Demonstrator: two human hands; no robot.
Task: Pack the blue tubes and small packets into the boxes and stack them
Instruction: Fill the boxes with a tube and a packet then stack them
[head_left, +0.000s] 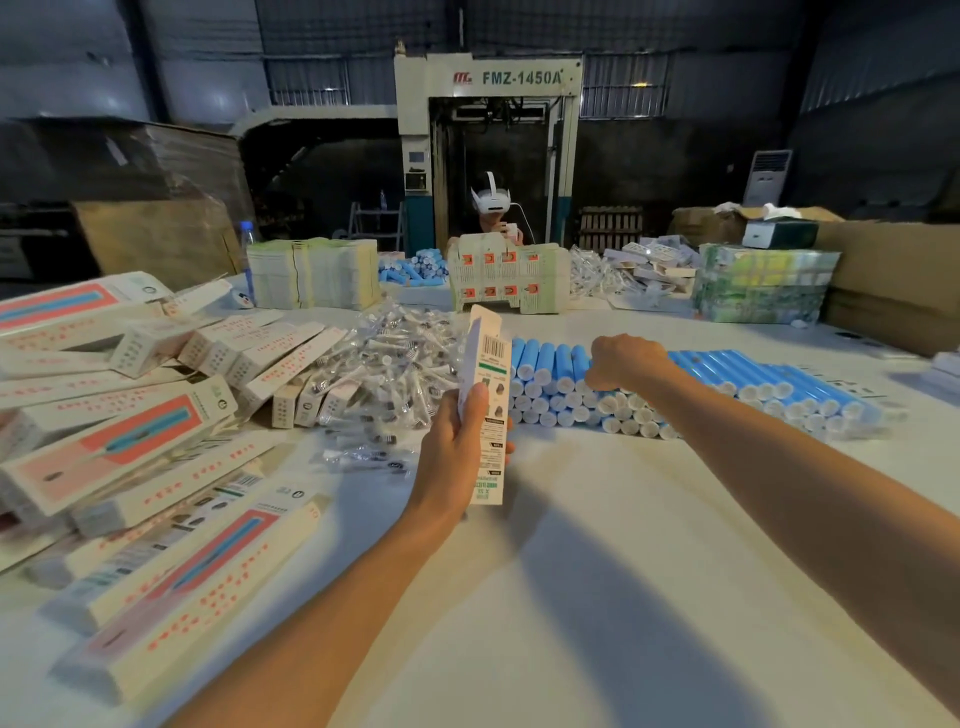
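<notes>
My left hand (457, 447) grips a long white box (488, 395) upright above the table, its top flap open. My right hand (623, 364) reaches into the pile of blue tubes (753, 384) with white caps, fingers curled down onto the tubes; what the fingers hold is hidden. A heap of small clear packets (395, 369) lies left of the tubes. Packed boxes (130, 441) with pink and blue print are stacked at the left.
The white table (597, 545) stretches in front of me. Flat box blanks (311, 273) stand at the back, with more tubes (415, 267) and a person wearing a headset (493, 208) behind them. Cardboard cartons (893, 280) sit at the right.
</notes>
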